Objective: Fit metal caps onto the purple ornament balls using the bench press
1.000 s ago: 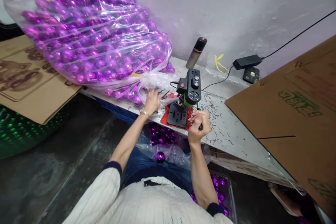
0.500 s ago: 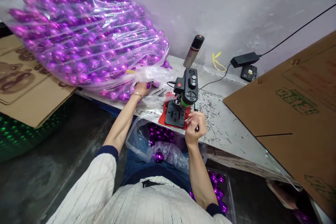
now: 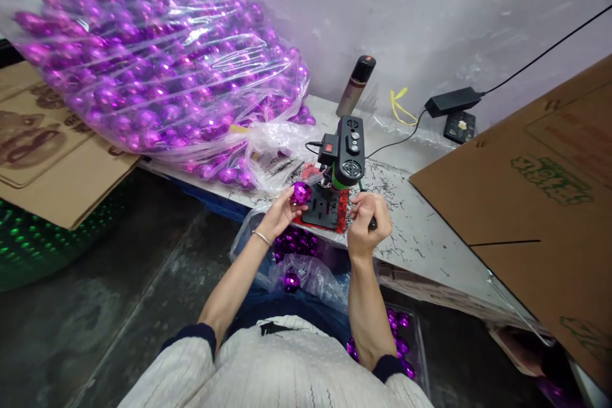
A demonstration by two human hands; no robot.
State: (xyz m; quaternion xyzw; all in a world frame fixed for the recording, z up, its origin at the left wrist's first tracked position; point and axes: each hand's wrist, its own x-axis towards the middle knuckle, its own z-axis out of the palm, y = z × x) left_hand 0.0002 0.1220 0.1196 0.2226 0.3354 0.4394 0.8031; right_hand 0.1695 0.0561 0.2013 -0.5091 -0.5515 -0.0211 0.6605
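My left hand (image 3: 281,215) holds a shiny purple faceted ball (image 3: 301,193) in its fingertips, just left of a small bench drill press (image 3: 348,153). My right hand (image 3: 368,223) is wrapped around the black-knobbed lever handle (image 3: 372,224) on the press's right side. The press has a black and green head, and its slotted black base plate (image 3: 318,209) sits on a red mat (image 3: 343,210). Whether the ball touches the press is hard to tell.
A big clear bag of purple balls (image 3: 167,70) lies on the table's left. More balls sit in a bag (image 3: 296,242) at my lap. Black shavings cover the white table (image 3: 430,242). A spray can (image 3: 356,86), power adapter (image 3: 454,102) and cardboard box (image 3: 535,204) stand around.
My left hand has come out of the big bag's opening and moved right to the press with a purple ball. My right hand stays on the lever.
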